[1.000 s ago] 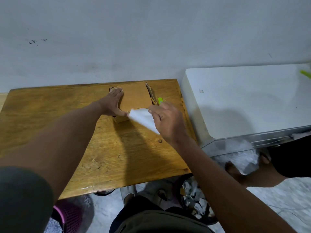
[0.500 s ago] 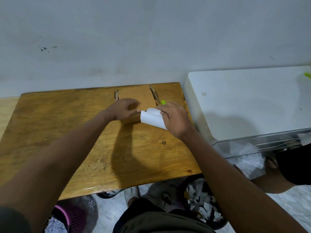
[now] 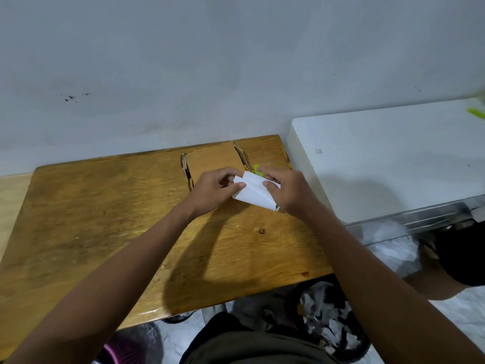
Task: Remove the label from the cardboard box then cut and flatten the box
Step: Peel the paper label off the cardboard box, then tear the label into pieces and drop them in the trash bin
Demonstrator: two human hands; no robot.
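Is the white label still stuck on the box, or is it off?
Off: both hands, left hand and right hand, hold the label folded above the cardboard box.

The left half of the wooden table (image 3: pixel 78 219) lies bare, and so does the near strip in front of the hands, giving open passage from the left and from the front edge. Behind, the wall (image 3: pixel 210 74) closes the far side, and the cardboard box (image 3: pixel 214 160) sits against it. To the right, the white cabinet (image 3: pixel 380 158) stands just beside the table's edge, blocking sideways reach there. A green object (image 3: pixel 256 169) lies between box and cabinet.
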